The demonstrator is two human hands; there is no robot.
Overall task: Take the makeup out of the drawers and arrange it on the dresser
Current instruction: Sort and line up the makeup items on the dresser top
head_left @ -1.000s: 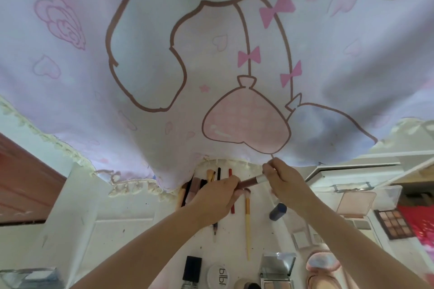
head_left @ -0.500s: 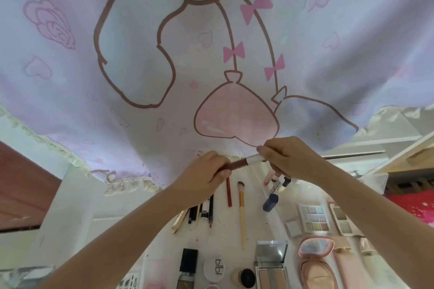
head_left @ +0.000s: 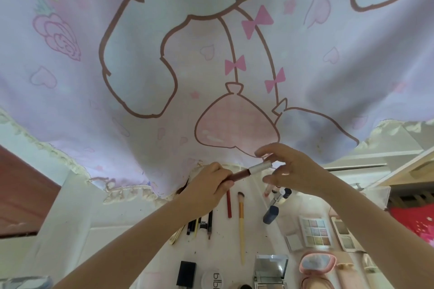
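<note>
left hand hides the lower end of the dark red, silver-capped lip tube | left forearm covers the tops of the dark pencils | bottom edge cuts the round white jar

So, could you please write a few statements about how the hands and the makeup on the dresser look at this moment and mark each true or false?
1. The left hand grips the dark red end of the lip gloss tube. True.
2. The right hand is down on the dresser, pressing a compact. False: it is raised at the tube's silver cap, fingers loosely spread around it.
3. A yellow-handled brush lies on the dresser below the hands. True.
4. The eyeshadow palette is left of the brush. False: it lies to the right.
5. The red pencil lies beside the brush. True.
</note>
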